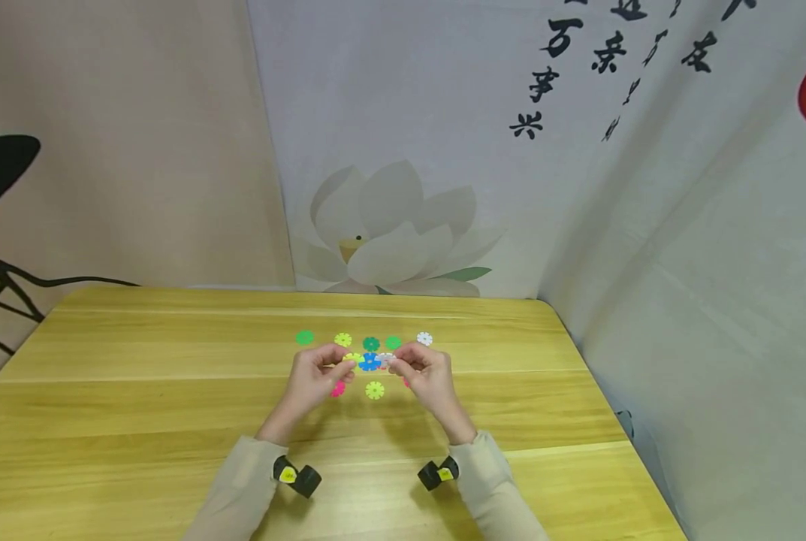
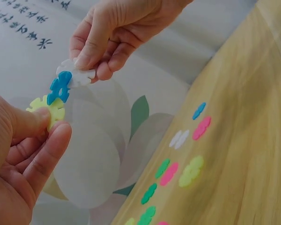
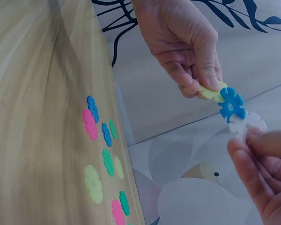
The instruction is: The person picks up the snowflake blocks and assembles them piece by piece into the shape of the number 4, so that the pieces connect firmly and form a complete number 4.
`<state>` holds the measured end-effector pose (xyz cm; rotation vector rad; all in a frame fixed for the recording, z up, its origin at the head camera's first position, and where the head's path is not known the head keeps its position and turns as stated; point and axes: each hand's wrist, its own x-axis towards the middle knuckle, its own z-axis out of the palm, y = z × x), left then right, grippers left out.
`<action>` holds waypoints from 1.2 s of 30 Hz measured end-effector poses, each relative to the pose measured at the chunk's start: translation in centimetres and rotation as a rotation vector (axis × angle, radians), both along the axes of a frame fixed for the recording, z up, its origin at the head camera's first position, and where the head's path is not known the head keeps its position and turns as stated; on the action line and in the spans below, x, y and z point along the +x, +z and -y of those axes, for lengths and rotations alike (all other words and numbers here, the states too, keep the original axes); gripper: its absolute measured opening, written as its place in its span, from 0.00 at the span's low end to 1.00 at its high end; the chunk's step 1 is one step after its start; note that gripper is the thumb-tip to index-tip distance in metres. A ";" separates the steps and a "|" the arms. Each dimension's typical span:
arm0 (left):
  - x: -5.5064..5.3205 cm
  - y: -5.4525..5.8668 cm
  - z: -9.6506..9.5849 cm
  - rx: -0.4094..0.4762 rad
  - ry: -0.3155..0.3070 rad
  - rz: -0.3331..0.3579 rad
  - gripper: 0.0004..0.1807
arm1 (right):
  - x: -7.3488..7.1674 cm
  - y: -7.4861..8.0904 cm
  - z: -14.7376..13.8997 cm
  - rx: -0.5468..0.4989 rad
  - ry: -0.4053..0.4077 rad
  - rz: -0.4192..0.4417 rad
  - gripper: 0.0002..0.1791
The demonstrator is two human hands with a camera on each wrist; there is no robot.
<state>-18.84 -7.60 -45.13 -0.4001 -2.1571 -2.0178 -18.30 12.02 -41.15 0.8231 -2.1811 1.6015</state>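
Between the two hands, three notched plastic snowflake discs form a joined row held up above the table. My left hand (image 1: 312, 378) pinches the yellow snowflake disc (image 2: 55, 111) between thumb and fingers. In the middle sits the blue snowflake disc (image 3: 232, 104), slotted at an angle to its neighbours and touched by neither hand. At the other end my right hand (image 1: 430, 373) pinches the white snowflake disc (image 3: 243, 125) at its outer edge. In the right wrist view, the blue disc overlaps the white one where their notches meet.
Loose snowflake discs lie on the wooden table (image 1: 139, 406) beneath and beyond the hands, among them a yellow disc (image 1: 374, 390), a pink disc (image 1: 338, 388), a dark green disc (image 1: 371, 343) and a white disc (image 1: 424, 339). A printed cloth backdrop (image 1: 403, 113) hangs behind the table's far edge.
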 end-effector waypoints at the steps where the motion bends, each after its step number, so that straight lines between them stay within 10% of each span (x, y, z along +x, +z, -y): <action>1: 0.0 0.1 0.0 0.005 0.002 0.007 0.03 | 0.0 0.0 0.0 -0.005 0.001 0.012 0.03; 11: -0.4 0.2 -0.1 0.051 0.033 0.040 0.05 | -0.6 -0.5 -0.5 -0.048 -0.025 0.184 0.05; 18: -0.5 0.1 0.4 0.065 0.046 0.071 0.05 | -3.6 -4.0 -3.8 -0.084 -0.126 0.328 0.08; 28: -0.5 0.3 0.8 0.072 0.038 0.092 0.05 | -5.9 -7.2 -7.6 0.096 -0.384 0.435 0.11; 36: 0.8 2.6 0.8 0.065 0.017 0.089 0.05 | -6.5 -8.1 -8.9 0.207 -0.429 0.501 0.14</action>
